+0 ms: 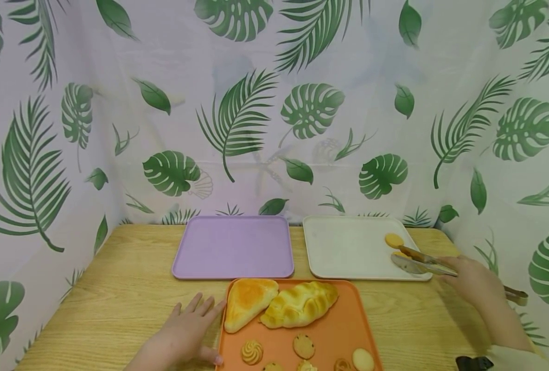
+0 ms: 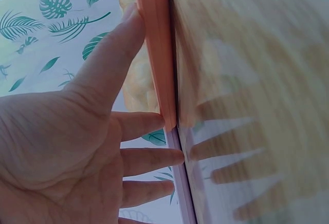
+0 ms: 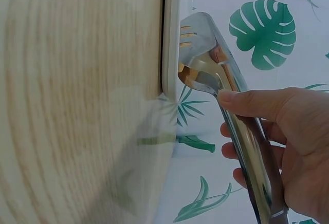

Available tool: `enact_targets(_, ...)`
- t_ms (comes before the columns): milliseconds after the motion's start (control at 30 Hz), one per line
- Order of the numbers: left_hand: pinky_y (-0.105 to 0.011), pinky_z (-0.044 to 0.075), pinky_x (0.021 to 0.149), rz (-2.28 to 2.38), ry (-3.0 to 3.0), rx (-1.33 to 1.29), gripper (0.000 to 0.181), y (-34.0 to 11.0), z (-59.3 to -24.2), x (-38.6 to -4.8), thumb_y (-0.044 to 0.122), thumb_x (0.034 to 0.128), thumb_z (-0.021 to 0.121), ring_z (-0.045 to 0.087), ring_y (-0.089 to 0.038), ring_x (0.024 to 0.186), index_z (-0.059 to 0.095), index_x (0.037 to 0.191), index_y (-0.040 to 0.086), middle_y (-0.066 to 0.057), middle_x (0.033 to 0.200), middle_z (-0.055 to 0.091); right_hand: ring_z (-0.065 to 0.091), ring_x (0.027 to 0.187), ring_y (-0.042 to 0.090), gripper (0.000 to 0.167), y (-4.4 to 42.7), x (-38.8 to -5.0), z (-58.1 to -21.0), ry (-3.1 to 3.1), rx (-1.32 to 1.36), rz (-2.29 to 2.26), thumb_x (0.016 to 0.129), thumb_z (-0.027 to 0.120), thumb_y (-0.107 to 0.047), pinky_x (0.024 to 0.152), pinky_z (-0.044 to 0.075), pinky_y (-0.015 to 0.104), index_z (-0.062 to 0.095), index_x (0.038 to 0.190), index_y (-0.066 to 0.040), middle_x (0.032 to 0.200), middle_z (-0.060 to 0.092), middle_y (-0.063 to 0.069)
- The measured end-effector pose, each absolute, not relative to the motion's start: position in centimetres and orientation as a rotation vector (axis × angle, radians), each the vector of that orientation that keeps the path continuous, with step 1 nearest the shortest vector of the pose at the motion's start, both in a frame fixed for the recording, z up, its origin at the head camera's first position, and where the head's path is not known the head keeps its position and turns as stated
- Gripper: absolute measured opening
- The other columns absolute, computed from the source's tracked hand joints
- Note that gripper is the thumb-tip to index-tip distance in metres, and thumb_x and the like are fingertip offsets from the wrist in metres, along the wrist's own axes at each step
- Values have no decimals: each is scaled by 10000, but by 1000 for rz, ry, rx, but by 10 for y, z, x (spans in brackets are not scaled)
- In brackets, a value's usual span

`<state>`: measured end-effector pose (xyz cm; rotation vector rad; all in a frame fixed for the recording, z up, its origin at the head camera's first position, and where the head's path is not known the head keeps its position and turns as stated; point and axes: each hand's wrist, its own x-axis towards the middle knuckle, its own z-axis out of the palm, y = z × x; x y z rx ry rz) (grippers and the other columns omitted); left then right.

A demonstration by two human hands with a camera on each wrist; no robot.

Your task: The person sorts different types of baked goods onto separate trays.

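Head view forward and down, wrist views close, turned sideways, shared leafy backdrop (image 1: 274, 144)

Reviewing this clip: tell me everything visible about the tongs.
The tongs look like shiny silver metal, with two long arms joined at a rounded rear end and broad heads, one visibly slotted. The right hand grips the arms, and the rear end sticks out beyond it. In the head view they point leftward, heads at the right part of the white tray. The heads stand apart beside a round yellow cookie; whether they pinch it is unclear.
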<state>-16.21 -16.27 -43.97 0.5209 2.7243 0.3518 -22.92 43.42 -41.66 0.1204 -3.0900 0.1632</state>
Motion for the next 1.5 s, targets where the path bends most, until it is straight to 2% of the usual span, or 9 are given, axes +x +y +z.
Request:
enact_targets(133, -752, 202, 1077, 357, 2716, 527, 1136, -162, -440, -162, 634, 610, 756, 205, -453, 1471, 310, 1533, 143, -197, 1563, 334, 516, 1077, 588, 578, 436, -231, -414, -3114, 110, 180, 854, 711, -292, 780, 469, 656, 551, 1309, 28, 1247, 523, 395)
enact_targets(367, -750, 204, 1078, 356, 2722, 528, 1134, -161, -439, -161, 630, 611, 759, 206, -450, 1471, 311, 1532, 142, -195, 1562, 337, 531, 1042, 586, 667, 437, -227, -410, -3144, 86, 172, 845, 714, -386, 681, 490, 624, 520, 1337, 20, 1225, 521, 391)
enact_targets(800, -758, 209, 1068, 362, 2745, 555, 1139, -162, -441, -160, 649, 599, 755, 217, -461, 1464, 331, 1524, 137, -204, 1558, 339, 583, 975, 539, 642, 413, -200, -399, -3012, 170, 186, 812, 758, -331, 660, 503, 594, 540, 1326, -13, 1173, 578, 347)
enact_targets(1033, -755, 204, 1073, 364, 2758, 566, 1132, -161, -442, -160, 644, 600, 762, 216, -457, 1465, 340, 1520, 138, -202, 1561, 334, 592, 999, 507, 653, 398, -184, -389, -2978, 221, 237, 830, 741, -386, 693, 504, 587, 541, 1343, -36, 1200, 589, 326)
enact_targets(1233, -755, 212, 1070, 354, 2760, 558, 1136, -161, -442, -160, 648, 596, 763, 219, -460, 1463, 342, 1520, 139, -200, 1563, 331, 641, 952, 416, 598, 387, -170, -390, -2843, 367, 319, 766, 811, -296, 702, 534, 533, 616, 1291, -88, 1131, 666, 223)
enact_targets(1300, -756, 214, 1069, 349, 2760, 552, 1138, -161, -442, -160, 647, 594, 766, 219, -461, 1462, 341, 1520, 138, -200, 1564, 330, 660, 920, 367, 583, 384, -165, -391, -2774, 446, 331, 719, 843, -244, 694, 555, 456, 649, 1250, -102, 1092, 696, 158)
enact_targets(1433, -758, 211, 1067, 359, 2758, 547, 1138, -161, -442, -161, 643, 594, 768, 213, -460, 1465, 339, 1522, 143, -199, 1564, 331, 668, 839, 176, 600, 377, -159, -391, -2700, 558, 311, 652, 877, -209, 632, 541, 290, 678, 1211, -120, 1036, 717, 53)
enact_targets(1500, -760, 206, 1067, 366, 2758, 548, 1138, -161, -443, -162, 639, 591, 769, 210, -461, 1465, 340, 1522, 145, -199, 1564, 331, 652, 837, 114, 601, 374, -157, -392, -2702, 591, 310, 638, 881, -209, 632, 538, 268, 682, 1198, -118, 1025, 713, 34)
